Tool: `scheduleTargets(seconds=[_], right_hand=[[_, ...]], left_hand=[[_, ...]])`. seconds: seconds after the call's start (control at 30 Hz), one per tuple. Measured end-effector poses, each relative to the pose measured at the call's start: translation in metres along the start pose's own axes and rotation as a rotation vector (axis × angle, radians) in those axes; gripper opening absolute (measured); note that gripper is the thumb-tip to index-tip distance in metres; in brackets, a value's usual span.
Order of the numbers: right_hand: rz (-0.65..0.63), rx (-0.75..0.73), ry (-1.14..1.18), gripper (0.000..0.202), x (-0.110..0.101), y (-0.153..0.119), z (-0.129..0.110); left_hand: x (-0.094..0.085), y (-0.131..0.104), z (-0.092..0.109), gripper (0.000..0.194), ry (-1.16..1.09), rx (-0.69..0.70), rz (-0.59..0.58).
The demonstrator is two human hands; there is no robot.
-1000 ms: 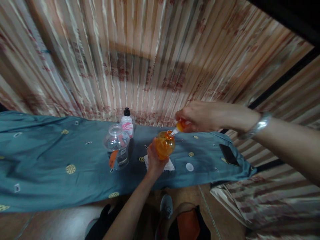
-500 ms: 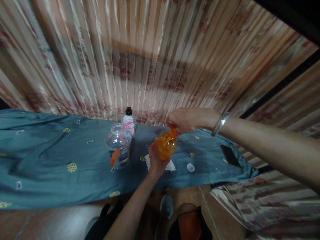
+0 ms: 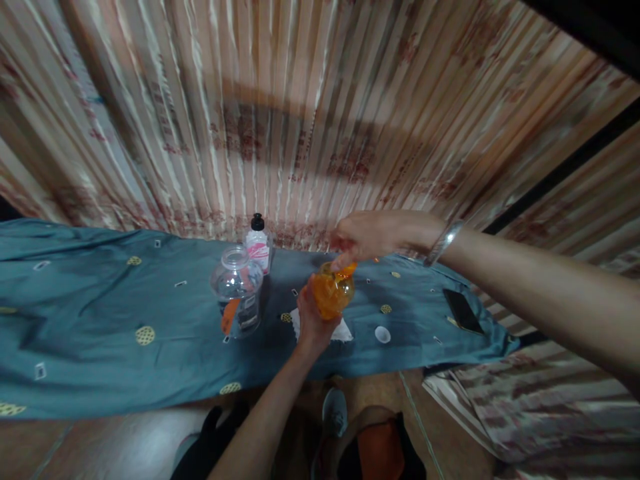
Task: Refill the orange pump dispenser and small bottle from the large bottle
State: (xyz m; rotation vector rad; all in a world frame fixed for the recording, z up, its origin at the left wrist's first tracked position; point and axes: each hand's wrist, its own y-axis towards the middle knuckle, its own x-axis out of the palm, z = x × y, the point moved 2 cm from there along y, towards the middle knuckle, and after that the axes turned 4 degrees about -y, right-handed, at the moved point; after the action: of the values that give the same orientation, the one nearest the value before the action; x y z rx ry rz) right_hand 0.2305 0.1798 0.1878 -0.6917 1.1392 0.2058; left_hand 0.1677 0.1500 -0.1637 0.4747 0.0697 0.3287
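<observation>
A bulbous, translucent orange bottle (image 3: 331,298) is held by the left hand (image 3: 316,321) — its orange top (image 3: 346,271) by the right hand (image 3: 367,235).

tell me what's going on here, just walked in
A person's left hand holds an orange bottle by its side, close to a white cloth. The right hand is at the bottle's top, its fingers hiding much of the neck. To the left stand a clear jar and a white bottle; a phone lies at the right.
</observation>
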Motion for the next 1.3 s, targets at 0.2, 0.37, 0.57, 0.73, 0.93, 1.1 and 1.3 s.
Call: scheduleTargets(seconds=[0.2, 0.37, 0.57, 0.73, 0.93, 1.1, 1.3], right_hand=[[0.475, 0.026, 0.768, 0.043, 0.063, -0.030, 0.078], [0.641, 0.048, 1.347, 0.059, 0.156, -0.042, 0.064], [0.834, -0.063, 1.551, 0.072, 0.176, -0.014, 0.008], [0.839, -0.045, 1.570, 0.067, 0.168, 0.007, -0.012], [0.930, -0.016, 1.593, 0.065, 0.179, 0.016, -0.019], [1.002, 0.052, 1.491, 0.061, 0.187, 0.019, -0.021], [1.098, 0.186, 1.345, 0.048, 0.194, 0.022, -0.026]], left_hand=[[-0.002, 0.000, 0.005, 0.071, 0.055, 0.006, -0.031], [-0.005, -0.001, 0.005, 0.118, 0.063, -0.012, -0.086], [-0.008, -0.001, 0.003, 0.120, 0.047, -0.002, -0.094], [-0.010, -0.002, 0.003, 0.118, 0.024, 0.005, -0.090], [-0.009, -0.003, 0.004, 0.122, 0.015, -0.005, -0.088], [-0.007, -0.004, 0.003, 0.121, 0.009, -0.020, -0.102], [-0.009, -0.004, 0.006, 0.120, 0.007, -0.025, -0.108]])
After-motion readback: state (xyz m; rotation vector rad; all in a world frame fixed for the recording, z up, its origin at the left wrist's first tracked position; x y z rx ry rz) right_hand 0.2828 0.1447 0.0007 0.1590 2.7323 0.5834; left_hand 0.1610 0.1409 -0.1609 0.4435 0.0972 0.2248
